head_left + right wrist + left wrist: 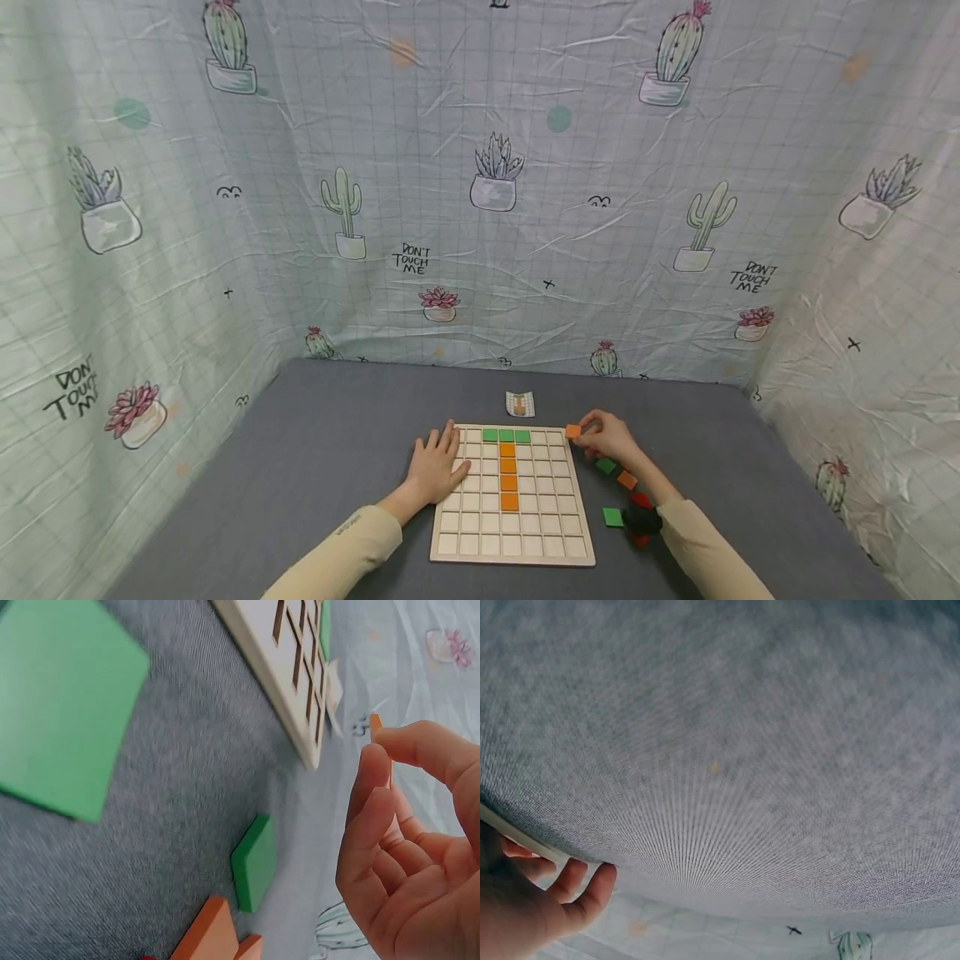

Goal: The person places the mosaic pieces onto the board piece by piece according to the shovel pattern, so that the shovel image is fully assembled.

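Note:
A wooden grid board (468, 546) lies flat on the grey cloth. Three green square tiles (506, 436) fill middle cells of its top row, and several orange tiles (508, 483) run down the column below. My left hand (433, 467) rests on the board's left edge with fingers spread; the left wrist view shows its fingers (592, 892) along that rim. Near the board's far right corner, my right hand (609, 437) pinches an orange tile (376, 721) between thumb and fingertips, raised above the cloth in the right wrist view.
Loose tiles lie right of the board: a green one (606, 467), an orange one (627, 480), another green one (612, 517) and red pieces (640, 499) partly hidden by the black wrist device (642, 521). Behind the board lies a small pattern card (520, 404). A cactus-print curtain (450, 333) surrounds the table.

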{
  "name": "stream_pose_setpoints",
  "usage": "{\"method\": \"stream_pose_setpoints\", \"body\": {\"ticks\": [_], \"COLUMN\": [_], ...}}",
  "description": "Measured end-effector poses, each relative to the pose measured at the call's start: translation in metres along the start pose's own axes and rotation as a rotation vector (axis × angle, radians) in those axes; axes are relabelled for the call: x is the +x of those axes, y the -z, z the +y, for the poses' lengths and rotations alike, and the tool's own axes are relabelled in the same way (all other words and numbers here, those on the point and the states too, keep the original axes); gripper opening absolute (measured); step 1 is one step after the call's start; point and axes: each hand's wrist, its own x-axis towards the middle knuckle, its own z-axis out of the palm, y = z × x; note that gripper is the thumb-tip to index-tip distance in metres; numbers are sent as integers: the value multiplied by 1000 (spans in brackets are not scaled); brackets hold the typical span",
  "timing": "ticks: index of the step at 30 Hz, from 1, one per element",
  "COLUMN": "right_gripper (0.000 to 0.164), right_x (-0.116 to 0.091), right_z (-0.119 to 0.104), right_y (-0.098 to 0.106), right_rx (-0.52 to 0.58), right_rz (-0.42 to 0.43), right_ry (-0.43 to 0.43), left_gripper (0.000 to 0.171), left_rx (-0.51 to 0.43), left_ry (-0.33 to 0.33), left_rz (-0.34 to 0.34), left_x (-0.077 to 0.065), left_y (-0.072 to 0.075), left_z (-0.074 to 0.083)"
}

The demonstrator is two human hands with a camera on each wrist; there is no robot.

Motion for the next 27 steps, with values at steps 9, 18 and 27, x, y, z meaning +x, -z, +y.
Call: {"method": "stream_pose_setpoints", "body": {"ticks": [9, 18, 27], "right_gripper": [30, 30, 32], "right_x": [-18, -33, -46], "right_z": [-10, -19, -27], "right_y": [-10, -21, -27], "right_rx": [8, 59, 71], "right_rz": [-21, -90, -150], "right_ry": [54, 154, 189], "left_gripper": [61, 61, 60], "left_rx": [2, -4, -17], "left_ry": [-11, -12, -7], "left_rz": [16, 27, 12], "left_x": [-1, -1, -1], "left_y": [0, 1, 2], "left_z": [0, 0, 0]}}
